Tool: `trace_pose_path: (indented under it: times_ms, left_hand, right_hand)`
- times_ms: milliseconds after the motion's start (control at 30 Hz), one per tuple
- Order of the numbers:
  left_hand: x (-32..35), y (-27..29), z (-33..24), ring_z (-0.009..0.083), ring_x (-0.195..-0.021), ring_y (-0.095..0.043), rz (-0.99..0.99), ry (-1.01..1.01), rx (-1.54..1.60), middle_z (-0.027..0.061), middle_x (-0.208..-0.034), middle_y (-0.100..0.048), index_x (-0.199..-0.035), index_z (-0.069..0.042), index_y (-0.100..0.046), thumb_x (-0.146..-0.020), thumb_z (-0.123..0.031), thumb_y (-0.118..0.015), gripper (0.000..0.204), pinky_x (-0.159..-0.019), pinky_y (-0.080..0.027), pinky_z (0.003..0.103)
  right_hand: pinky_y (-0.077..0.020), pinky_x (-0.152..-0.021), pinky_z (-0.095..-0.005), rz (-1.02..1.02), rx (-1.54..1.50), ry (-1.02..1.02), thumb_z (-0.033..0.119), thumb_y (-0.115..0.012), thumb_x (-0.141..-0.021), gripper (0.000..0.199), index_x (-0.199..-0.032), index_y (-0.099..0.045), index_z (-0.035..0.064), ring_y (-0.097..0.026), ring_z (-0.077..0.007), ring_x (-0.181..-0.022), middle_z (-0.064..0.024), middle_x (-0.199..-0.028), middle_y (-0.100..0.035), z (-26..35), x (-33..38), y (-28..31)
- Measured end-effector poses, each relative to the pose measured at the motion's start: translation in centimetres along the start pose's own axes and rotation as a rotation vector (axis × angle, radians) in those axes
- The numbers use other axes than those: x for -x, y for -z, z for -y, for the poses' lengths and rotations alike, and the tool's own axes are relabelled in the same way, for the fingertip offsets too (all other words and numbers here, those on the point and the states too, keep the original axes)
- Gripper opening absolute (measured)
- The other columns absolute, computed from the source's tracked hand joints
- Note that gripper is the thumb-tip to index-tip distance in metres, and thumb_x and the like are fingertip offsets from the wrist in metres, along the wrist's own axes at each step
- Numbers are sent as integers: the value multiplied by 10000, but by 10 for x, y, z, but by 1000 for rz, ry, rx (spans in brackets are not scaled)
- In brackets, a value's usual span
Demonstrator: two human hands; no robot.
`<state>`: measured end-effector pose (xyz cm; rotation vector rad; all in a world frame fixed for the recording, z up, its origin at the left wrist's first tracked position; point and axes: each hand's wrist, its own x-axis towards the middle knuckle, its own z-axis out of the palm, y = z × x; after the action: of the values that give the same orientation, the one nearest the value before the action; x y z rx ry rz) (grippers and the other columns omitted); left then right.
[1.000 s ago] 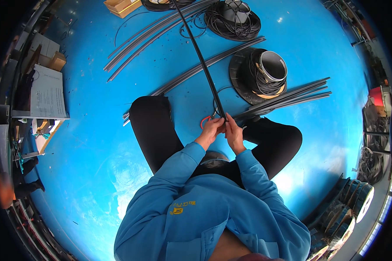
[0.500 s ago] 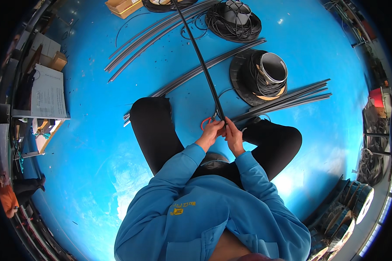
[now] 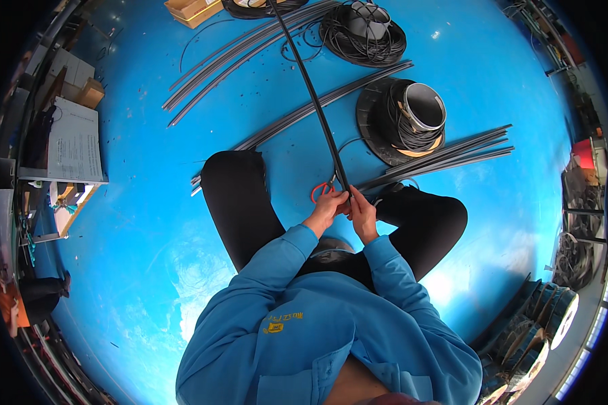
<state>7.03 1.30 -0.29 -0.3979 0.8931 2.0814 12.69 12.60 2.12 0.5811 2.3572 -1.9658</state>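
Note:
A long, thin black strip runs from the far edge down to my hands between my bent knees. My left hand closes its fingers around the near end of the strip. Pressed against that same end from the other side is my right hand, its thumb and fingers pinched together. The very tip is hidden by my fingers. Red-handled scissors lie on the floor just beyond my left hand, partly behind the strip. A thin black cord curves from the nearer reel toward the strip.
Bundles of grey strips lie at the right, with another bundle across the middle and more at the far left. A second coil of black cord and a cardboard box stand farther off. Shelves line both sides; a person is at far left.
My hands stay almost in place on the strip's end, with at most slight finger movement. At the far left, the person's arm has shifted.

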Motion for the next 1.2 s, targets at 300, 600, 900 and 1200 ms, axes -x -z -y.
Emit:
trace_pose_path:
  times_ms: [300,600,900,1200]
  left_hand:
    - [-17,22,33,142,-570,-513,-219,-55,-257,67,-679,-564,-937,-15,-581,-860,-176,-565,179,-546,-417,233]
    - [-64,22,-16,123,-472,-454,-473,-131,7,26,-591,-509,-796,-92,-532,-840,-468,-545,379,-401,-356,238]
    - [-50,27,-13,124,-385,-393,-471,-79,92,-6,-488,-422,-680,-113,-486,-802,-544,-556,453,-365,-314,269]
    - [-61,-45,-129,137,-443,-433,-329,-567,-72,-9,-490,-415,-721,-116,-506,-789,-611,-513,500,-458,-377,253]
  right_hand:
    - [-405,-461,-236,-43,-119,-321,112,-466,-873,306,-1151,-539,5,-481,-130,-498,-72,-648,-566,-4,-2,-4]
    - [-420,-447,-240,372,136,-461,122,-481,-838,176,-906,-555,-22,-527,-129,-531,-88,-690,-606,-18,6,-6]
    - [-447,-589,-446,424,753,-84,95,-497,-745,162,-834,-512,-39,-568,-403,-651,-224,-774,-604,-59,8,-31]
    - [-454,-632,-483,185,948,-60,107,-430,-791,186,-875,-540,-17,-571,-423,-739,-220,-794,-607,-104,-15,-15]
